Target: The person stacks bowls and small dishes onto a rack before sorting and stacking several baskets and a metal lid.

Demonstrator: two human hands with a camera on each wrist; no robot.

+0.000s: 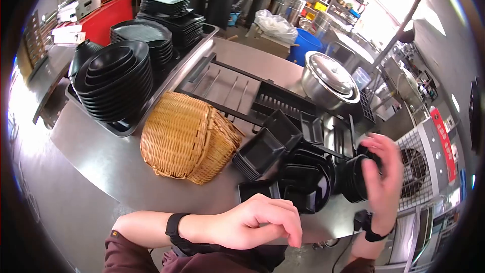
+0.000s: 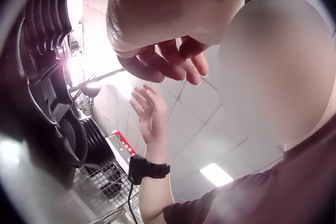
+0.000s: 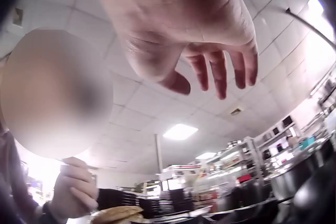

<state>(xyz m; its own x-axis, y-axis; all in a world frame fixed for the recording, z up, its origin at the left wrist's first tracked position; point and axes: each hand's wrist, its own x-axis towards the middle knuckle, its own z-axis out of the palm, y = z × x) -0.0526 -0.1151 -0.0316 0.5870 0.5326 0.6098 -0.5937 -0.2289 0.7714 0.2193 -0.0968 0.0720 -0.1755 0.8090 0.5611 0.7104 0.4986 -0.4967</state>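
Observation:
My left hand [image 1: 252,221], its fingers loosely bent and holding nothing, hovers near the front edge of the steel table, before a group of black dishes. Beyond it lie a black square dish [image 1: 258,190] and a stack of black rectangular dishes [image 1: 260,152]. To the right, my right hand [image 1: 383,179] is raised with relaxed, spread fingers and overlaps the black round bowls [image 1: 352,179] in the head view. In the right wrist view its palm [image 3: 194,19] shows nothing held. A wicker basket [image 1: 174,134] lies tilted left of the dishes.
A black dish rack [image 1: 262,103] stretches behind the basket. At the left, a metal tray [image 1: 124,132] bears stacked black bowls [image 1: 113,83] and plates [image 1: 172,25]. A lidded steel pot [image 1: 331,81] stands at the back right, near a blue bin [image 1: 305,45].

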